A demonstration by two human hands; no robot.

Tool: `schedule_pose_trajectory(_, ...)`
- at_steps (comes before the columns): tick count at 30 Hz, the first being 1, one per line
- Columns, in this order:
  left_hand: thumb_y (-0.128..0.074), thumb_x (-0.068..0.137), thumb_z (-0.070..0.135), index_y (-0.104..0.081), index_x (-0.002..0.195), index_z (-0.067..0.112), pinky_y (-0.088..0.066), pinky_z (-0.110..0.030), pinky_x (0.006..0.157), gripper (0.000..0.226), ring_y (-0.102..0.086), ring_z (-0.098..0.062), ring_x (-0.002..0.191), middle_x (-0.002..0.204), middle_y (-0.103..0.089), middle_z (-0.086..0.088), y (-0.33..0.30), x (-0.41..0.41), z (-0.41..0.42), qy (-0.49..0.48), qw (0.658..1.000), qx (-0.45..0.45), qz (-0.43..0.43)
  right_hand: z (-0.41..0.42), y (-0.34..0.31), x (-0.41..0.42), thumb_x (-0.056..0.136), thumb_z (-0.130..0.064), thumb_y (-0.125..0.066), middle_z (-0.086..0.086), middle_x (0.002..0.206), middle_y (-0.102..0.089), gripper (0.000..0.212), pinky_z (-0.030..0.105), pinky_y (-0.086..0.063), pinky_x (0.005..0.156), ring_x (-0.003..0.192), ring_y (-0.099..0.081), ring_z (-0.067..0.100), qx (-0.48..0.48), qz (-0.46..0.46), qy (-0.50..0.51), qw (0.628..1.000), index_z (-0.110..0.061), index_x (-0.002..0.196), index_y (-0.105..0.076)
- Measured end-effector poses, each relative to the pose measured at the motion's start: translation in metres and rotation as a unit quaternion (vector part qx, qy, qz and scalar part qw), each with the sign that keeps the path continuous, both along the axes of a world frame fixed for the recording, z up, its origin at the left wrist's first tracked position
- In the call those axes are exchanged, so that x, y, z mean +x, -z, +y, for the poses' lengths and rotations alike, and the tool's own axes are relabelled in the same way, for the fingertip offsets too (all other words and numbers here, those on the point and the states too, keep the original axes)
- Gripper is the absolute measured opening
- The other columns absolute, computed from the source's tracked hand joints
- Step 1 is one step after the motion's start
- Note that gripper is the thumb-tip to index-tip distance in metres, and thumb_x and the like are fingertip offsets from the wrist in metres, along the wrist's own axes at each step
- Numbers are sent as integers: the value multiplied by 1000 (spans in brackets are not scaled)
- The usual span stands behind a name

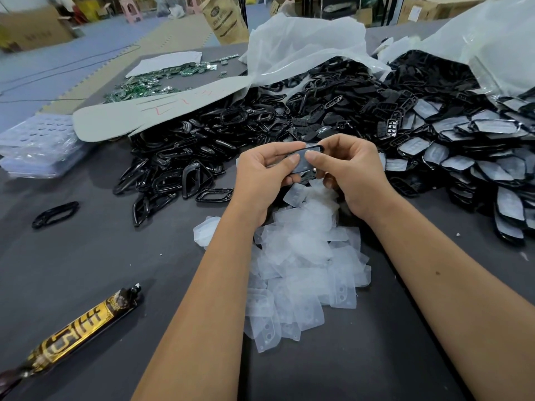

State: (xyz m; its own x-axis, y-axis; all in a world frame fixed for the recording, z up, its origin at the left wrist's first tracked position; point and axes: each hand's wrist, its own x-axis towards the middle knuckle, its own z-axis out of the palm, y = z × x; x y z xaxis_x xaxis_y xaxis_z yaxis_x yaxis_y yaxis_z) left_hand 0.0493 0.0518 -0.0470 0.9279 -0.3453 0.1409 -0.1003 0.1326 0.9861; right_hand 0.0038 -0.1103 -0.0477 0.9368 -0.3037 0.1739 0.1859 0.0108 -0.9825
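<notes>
Obs.: The black frame (314, 146) is held in mid-air above the tabletop (101, 256), between both hands and just over the loose pads. A translucent pad (302, 167) is seated in its opening.

Left hand (260, 175): fingers (285, 146) curled round the frame's left end, thumb on the pad face. Right hand (353, 175): fingers curled round the right end, thumb tip pressing the pad. Neither hand is open.

Judgement: the two-thumb hold braces the rim while the soft insert is pushed flush. Keeping it raised gives the fingers access behind it.

Layout appears to follow the workflow:
- heap of translucent pads (301, 261) directly below the hands, nearest reach
- pile of empty frames (185, 166) to the left
- pile of fitted pieces (463, 169) to the right

Materials:
- Frames: glossy, rigid black plastic, in rounded tapering loops.
- Pads: milky, thin and flexible-looking, probably silicone, with small round dimples.
- Tabletop: matte dark grey.

Farther back lie green circuit boards (139, 88) and a crumpled plastic bag (304, 44). A gold-and-black tube (78, 334) lies near left.
</notes>
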Motion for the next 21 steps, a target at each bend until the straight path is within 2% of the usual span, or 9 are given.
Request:
schedule_pose_trajectory(6,-63,99,-1,-79,104,19,-55,-20,64,26,-64,-11,61,86,-78,-5,1,1,0,9,1000,12,-12,-1,0,0,89,-2,-78,3,65,-62,16,20,-41,44,53,-56,13,31,7,-12,999,-12,80,-69)
schedule_pose_trajectory(11,-62,99,-1,-79,106,17,-54,-20,62,26,-64,-13,62,86,-78,-6,4,2,-1,-2,999,28,-22,2,-1,1,90,2,-75,-1,59,-66,16,22,-47,46,49,-57,13,17,15,17,1000,-9,79,-71)
schedule_pose_trajectory(15,-62,98,-2,-79,105,16,-52,-19,61,25,-63,-13,61,83,-77,-6,5,4,-3,-24,998,37,-35,6,2,2,96,-2,-71,3,61,-68,13,24,-53,48,51,-63,15,-35,1,53,998,-7,84,-73)
schedule_pose_trajectory(21,-63,98,-3,-78,103,18,-53,-18,61,26,-64,-10,61,83,-77,-4,5,4,-2,-47,997,59,-34,7,5,2,99,-15,-69,9,65,-72,13,25,-49,42,49,-63,18,-94,7,43,995,-13,87,-72)
